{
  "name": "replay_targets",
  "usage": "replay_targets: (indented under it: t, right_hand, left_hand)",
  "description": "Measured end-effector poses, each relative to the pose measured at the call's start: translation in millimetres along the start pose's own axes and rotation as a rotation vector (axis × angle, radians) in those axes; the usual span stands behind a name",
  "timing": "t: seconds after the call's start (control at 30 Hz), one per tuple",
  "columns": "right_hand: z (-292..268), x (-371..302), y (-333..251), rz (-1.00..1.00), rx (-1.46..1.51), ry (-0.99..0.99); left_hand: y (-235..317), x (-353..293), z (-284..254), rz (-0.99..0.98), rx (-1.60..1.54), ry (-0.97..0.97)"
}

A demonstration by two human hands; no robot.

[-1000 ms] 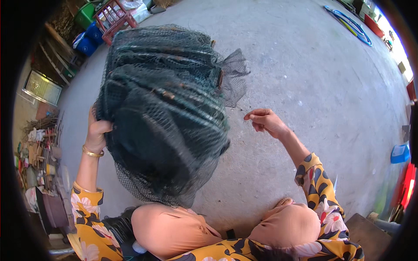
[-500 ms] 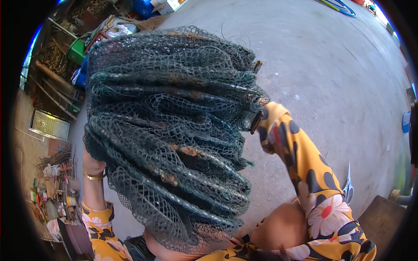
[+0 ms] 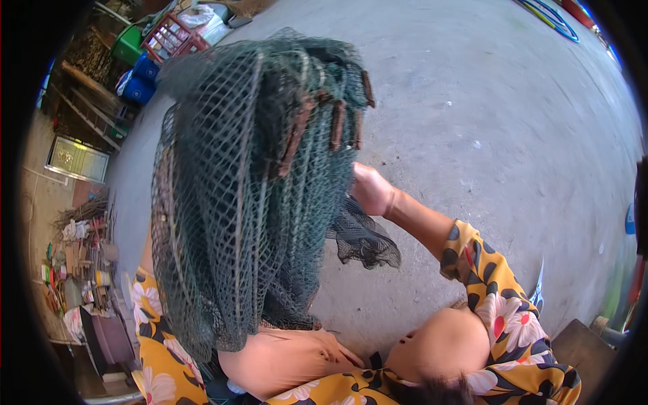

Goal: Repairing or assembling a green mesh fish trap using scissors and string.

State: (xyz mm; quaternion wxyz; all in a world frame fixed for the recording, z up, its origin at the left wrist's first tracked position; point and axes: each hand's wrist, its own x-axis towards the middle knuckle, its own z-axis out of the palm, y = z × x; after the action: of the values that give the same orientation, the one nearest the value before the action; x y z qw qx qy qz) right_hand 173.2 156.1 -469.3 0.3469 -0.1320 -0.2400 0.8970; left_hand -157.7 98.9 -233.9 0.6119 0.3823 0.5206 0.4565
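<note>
Leftward, a yellow floral sleeve [image 3: 150, 300] leads up to the left hand, hidden behind a bundled dark-green mesh net [image 3: 236, 196], so that hand's grip cannot be told. The net is before the person, rust-brown strips [image 3: 295, 138] at its upper right, its lower end by the peach-clothed left knee [image 3: 277, 368]. The right hand [image 3: 371, 191] is at the net's right edge (fingers out of sight, so how far they close is unclear), above a loose black mesh flap [image 3: 368, 243]. Beyond, silver scissors [image 3: 536, 297] lie on the grey concrete floor [image 3: 486, 196].

Worn on the head, left of a side-by-side fisheye pair; upright, unmirrored; aimed downward over the knees [image 3: 439, 347] at the grey floor [image 3: 486, 155]; close to the green net [image 3: 270, 196]; wide enough for both sleeves [image 3: 503, 304].
</note>
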Motion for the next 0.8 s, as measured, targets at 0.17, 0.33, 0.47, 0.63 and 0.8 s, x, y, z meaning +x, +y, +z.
replay_targets:
  t: [0.17, 0.33, 0.47, 0.63, 0.8]
  right_hand:
    - [10, -39, 37, 0.072, 0.061, 0.045]
    - [74, -54, 41, 0.436, -0.338, -0.163]
    - [45, -61, 32, 0.446, -1.179, -0.144]
    - [32, -79, 9, 0.278, -1.492, 0.083]
    - [67, -87, -10, 0.474, -1.458, 0.006]
  left_hand:
    - [-10, 9, 0, -0.154, -0.136, 0.047]
    - [-38, 28, -59, 0.023, 0.067, 0.144]
    - [-29, -3, -47, -0.226, 0.075, 0.080]
    - [-48, -11, -41, -0.161, 0.258, 0.147]
    - [-71, -7, -48, -0.073, 0.544, 0.050]
